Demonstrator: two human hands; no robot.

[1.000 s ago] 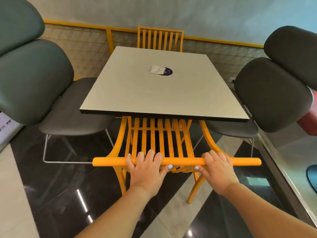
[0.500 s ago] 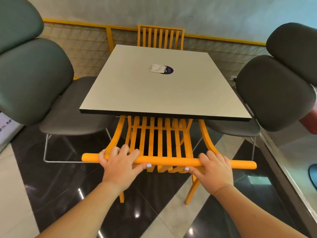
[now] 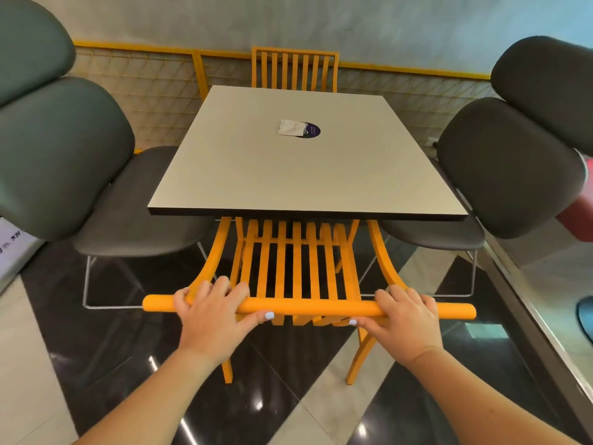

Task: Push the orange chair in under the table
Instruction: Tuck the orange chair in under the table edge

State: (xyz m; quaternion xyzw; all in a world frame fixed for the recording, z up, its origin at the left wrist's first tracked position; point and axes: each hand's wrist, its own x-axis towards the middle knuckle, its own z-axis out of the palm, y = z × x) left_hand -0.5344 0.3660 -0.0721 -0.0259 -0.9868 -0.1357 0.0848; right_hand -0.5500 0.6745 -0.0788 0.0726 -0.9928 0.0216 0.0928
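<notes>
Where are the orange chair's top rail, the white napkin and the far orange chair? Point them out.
top rail (image 3: 308, 307): head view, bare stretch between the hands.
white napkin (image 3: 290, 128): head view, its middle, on the tabletop.
far orange chair (image 3: 294, 69): head view, a slat of its backrest.

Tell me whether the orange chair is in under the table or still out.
Partly in: the orange chair has its seat under the table edge, backrest outside.

Flanked left by a dark padded chair (image 3: 106, 200) and right by another padded chair (image 3: 500, 175), faced at the far side by a second slatted orange chair (image 3: 294, 69) against the wire-mesh fence (image 3: 141, 91), above glossy black floor tiles (image 3: 106, 342).
</notes>
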